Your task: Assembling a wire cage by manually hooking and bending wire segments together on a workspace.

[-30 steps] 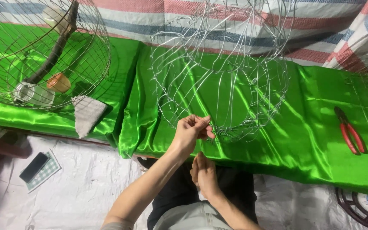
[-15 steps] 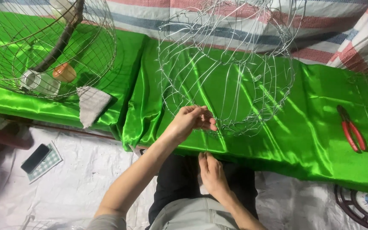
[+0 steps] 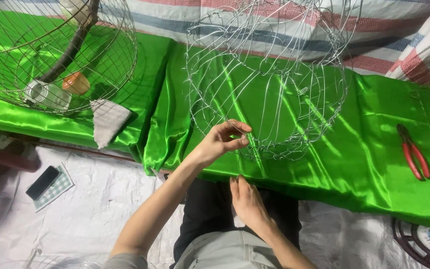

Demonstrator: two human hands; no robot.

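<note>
A round wire frame (image 3: 274, 89) of thin silver strands rests on shiny green satin cloth (image 3: 364, 149). My left hand (image 3: 222, 142) pinches a wire at the frame's near lower edge, thumb and fingers closed on it. My right hand (image 3: 247, 201) lies lower, near my lap, fingers together and flat, apart from the frame and holding nothing that I can see.
A finished wire cage (image 3: 51, 55) with a dark rod, a metal can and an orange cup inside stands at the left. A grey cloth (image 3: 106, 121) lies beside it. Red-handled pliers (image 3: 414, 152) lie at the right. A phone (image 3: 43, 183) lies on the white floor sheet.
My left hand stayed on the frame's near edge. My right hand dropped away from it toward my lap. The view shifted slightly.
</note>
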